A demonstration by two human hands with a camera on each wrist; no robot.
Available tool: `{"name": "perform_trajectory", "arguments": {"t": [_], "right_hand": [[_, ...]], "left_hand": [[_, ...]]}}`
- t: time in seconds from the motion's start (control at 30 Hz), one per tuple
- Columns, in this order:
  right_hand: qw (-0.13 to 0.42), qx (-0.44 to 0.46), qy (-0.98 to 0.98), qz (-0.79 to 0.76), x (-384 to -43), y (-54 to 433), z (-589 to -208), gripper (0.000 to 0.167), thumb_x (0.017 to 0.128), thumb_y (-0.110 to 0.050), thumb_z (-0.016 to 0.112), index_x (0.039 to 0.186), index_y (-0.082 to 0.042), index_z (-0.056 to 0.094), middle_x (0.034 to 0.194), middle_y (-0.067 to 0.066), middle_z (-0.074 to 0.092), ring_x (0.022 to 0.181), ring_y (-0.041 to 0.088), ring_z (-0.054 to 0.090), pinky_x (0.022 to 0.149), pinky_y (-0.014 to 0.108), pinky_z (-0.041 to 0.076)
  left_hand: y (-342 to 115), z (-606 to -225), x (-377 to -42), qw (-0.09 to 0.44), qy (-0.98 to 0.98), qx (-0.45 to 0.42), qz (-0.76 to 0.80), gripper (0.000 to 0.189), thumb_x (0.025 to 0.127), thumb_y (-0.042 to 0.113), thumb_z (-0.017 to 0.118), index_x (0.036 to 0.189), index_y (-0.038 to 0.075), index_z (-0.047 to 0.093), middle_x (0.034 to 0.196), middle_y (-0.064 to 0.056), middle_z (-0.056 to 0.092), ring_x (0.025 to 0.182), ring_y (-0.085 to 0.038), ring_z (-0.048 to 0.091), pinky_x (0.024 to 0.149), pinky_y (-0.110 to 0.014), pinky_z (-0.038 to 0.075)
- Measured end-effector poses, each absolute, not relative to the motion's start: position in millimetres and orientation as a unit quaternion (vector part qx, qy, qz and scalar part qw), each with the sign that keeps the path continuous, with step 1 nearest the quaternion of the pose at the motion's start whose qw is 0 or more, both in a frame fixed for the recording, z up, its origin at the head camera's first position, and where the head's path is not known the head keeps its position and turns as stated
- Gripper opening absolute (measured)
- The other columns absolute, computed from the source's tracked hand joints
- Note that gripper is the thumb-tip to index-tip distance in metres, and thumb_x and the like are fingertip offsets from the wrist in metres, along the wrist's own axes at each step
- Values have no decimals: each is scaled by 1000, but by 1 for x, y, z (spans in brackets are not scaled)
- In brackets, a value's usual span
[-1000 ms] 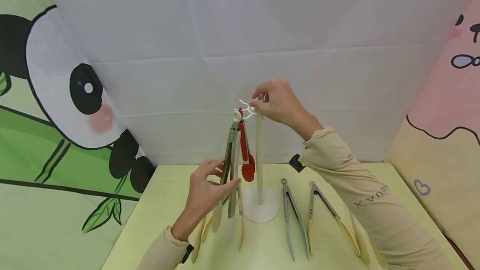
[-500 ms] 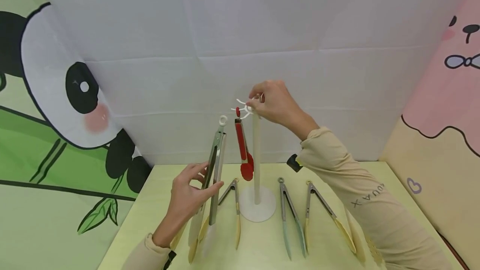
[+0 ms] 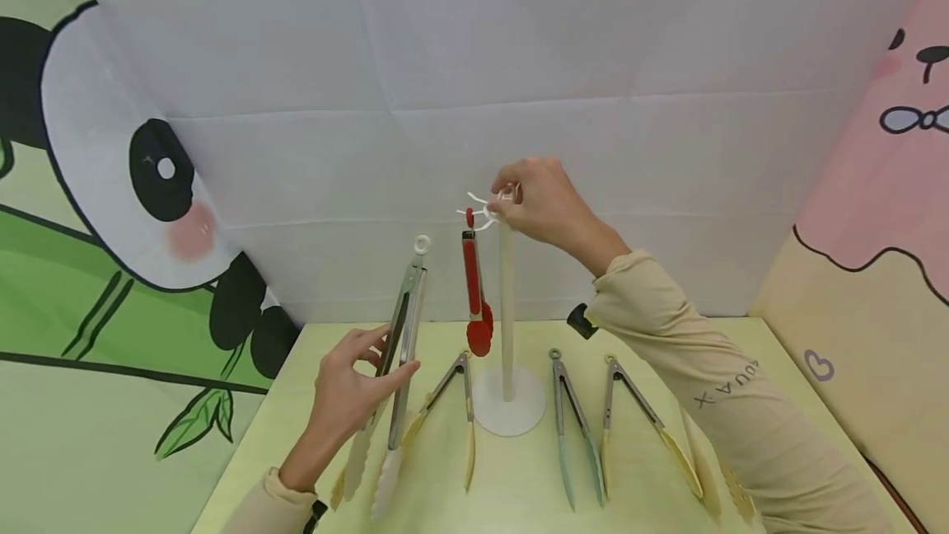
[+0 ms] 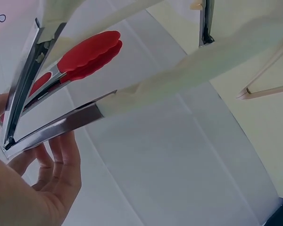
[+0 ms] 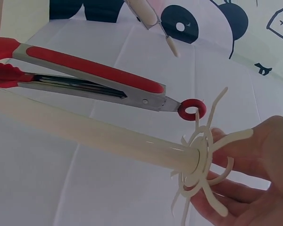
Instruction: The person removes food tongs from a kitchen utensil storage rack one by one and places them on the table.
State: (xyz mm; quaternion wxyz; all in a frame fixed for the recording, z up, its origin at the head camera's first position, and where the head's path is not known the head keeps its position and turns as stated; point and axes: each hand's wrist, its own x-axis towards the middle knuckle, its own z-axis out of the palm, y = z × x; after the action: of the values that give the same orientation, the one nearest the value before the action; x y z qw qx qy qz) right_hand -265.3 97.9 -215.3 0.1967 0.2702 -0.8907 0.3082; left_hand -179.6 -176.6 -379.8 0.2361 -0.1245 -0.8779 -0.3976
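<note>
My left hand [image 3: 344,394] holds a pair of metal tongs [image 3: 412,278] by its two arms, thumb on one side and fingers on the other. These tongs have pale scalloped tips and a white ring at the top, and their arms are slightly spread. My right hand [image 3: 547,203] grips the white hook ring [image 5: 207,153] at the top of an upright stand [image 3: 507,311]. From one hook hangs a smaller pair of red tongs [image 3: 471,270] by its red ring, left of the pole. The pale-tipped tongs are left of the red ones, apart from the hooks.
Yellow-tipped tongs [image 3: 469,435] lie spread left of the white round base [image 3: 510,414]. On its right are blue-green-tipped tongs [image 3: 563,427] and another yellow-tipped pair [image 3: 670,443]. Further yellow tips [image 3: 734,489] show beside the right sleeve. A white cloth [image 3: 415,155] hangs behind the table.
My left hand has drawn the pale-tipped tongs left and down, away from the hooks and the red tongs. My right hand keeps its grip on the stand's top.
</note>
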Motion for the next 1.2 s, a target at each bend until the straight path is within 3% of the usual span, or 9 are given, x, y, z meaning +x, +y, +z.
{"name": "perform_trajectory", "arguments": {"t": [0.63,1.2], "right_hand": [[209,272,-891,298,-265,97,-217,17,83,-9,69,96,1,73,78,11,68,71,24,57,69,36,42],[202,277,-890,301,-264,93,-217,17,83,-8,69,96,2,73,88,13,70,76,25,60,72,36,46]], "left_hand": [[-217,-390,-189,190,-909,-78,-362,54,75,32,80,121,9,65,93,-5,60,76,-20,61,54,-30,45],[-246,-398,-194,144,-928,-31,-342,60,76,37,78,125,7,62,96,-8,59,76,-20,61,52,-30,45]]}}
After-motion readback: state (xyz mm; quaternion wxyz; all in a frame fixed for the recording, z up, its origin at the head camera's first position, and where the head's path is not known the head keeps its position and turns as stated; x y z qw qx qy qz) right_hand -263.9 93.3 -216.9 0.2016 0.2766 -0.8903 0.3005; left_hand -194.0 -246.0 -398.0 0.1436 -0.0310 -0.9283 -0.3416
